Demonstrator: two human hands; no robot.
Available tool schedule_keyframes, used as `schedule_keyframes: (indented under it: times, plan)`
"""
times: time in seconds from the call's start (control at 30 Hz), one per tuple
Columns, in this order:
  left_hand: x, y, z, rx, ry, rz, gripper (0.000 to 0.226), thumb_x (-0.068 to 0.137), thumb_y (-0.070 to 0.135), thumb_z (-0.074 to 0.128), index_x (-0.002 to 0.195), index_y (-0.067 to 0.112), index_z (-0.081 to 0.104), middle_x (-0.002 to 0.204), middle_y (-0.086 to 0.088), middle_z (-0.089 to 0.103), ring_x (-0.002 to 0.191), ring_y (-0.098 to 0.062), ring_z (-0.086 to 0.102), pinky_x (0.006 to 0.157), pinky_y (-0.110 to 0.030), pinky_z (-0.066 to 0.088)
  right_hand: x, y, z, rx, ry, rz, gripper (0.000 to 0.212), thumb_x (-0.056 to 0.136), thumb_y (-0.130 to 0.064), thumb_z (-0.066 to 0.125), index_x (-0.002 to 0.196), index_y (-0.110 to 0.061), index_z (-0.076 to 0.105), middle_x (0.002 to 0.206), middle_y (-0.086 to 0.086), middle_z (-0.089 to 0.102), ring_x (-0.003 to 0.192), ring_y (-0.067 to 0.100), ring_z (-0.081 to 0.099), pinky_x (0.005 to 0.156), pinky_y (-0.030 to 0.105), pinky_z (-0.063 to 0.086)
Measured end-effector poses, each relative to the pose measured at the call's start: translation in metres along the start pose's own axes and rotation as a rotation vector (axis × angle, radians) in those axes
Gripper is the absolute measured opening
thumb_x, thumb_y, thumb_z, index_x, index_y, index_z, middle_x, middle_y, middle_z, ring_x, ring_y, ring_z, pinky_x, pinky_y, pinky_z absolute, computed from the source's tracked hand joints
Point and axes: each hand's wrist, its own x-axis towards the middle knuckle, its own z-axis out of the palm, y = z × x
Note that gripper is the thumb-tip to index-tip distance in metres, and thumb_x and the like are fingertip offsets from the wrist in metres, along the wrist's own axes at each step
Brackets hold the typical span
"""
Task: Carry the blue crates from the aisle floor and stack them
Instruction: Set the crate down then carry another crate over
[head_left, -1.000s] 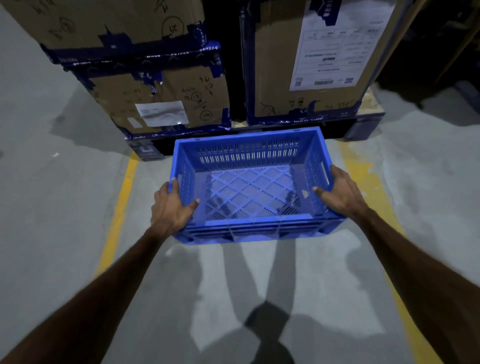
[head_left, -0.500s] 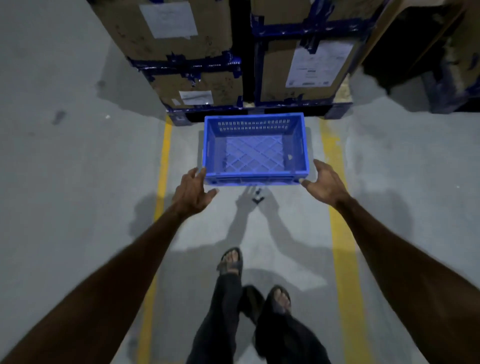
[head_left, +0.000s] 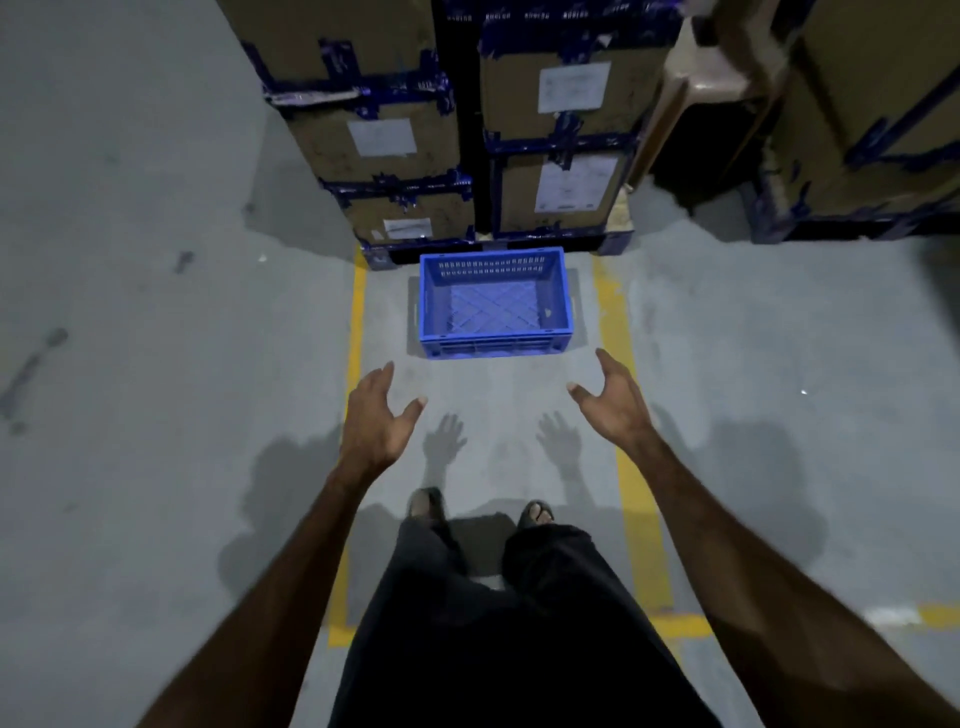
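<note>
Your left hand and right hand are both spread wide, fingers splayed, gripping nothing, apart from the crate. Crate sits upright on the floor between the yellow lines, against the boxes.

1 blue crate; 2 hands, left, right.

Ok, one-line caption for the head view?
Both open hands, left and right, apart from an empty blue perforated plastic crate on grey concrete floor.
</note>
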Motion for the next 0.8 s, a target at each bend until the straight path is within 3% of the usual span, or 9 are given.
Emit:
schedule_keyframes:
  times: [0.3, 0.53, 0.8]
  plan:
    - [-0.04, -0.016, -0.025, -0.049, -0.07, 0.104, 0.078, 0.098, 0.045, 0.067, 0.162, 0.016, 0.033, 0.166, -0.012, 0.034, 0.154, -0.029, 0.026, 0.125, -0.041, 0.024, -0.077, -0.003, 0.021, -0.026, 0.108, -0.007, 0.081, 0.097, -0.044, 0.065, 0.163, -0.019, 0.026, 0.167, 0.007, 0.032, 0.152, 0.028, 0.032, 0.121, 0.046, 0.031]
    - [-0.037, -0.042, -0.072, -0.045, -0.105, 0.261, 0.074, 0.1, 0.042, 0.066, 0.162, 0.016, 0.034, 0.165, -0.01, 0.035, 0.153, -0.028, 0.027, 0.122, -0.039, 0.025, -0.144, -0.028, 0.059, 0.068, 0.242, 0.058, 0.078, 0.099, -0.039, 0.066, 0.162, -0.016, 0.028, 0.166, 0.008, 0.034, 0.152, 0.027, 0.031, 0.121, 0.039, 0.027]
    - [-0.057, -0.07, -0.08, -0.051, -0.254, 0.334, 0.076, 0.1, 0.047, 0.065, 0.162, 0.018, 0.033, 0.166, -0.01, 0.033, 0.155, -0.028, 0.024, 0.124, -0.043, 0.025, -0.239, -0.019, 0.113, 0.105, 0.289, 0.145, 0.079, 0.099, -0.038, 0.066, 0.162, -0.011, 0.027, 0.167, 0.011, 0.032, 0.153, 0.03, 0.031, 0.123, 0.044, 0.028]
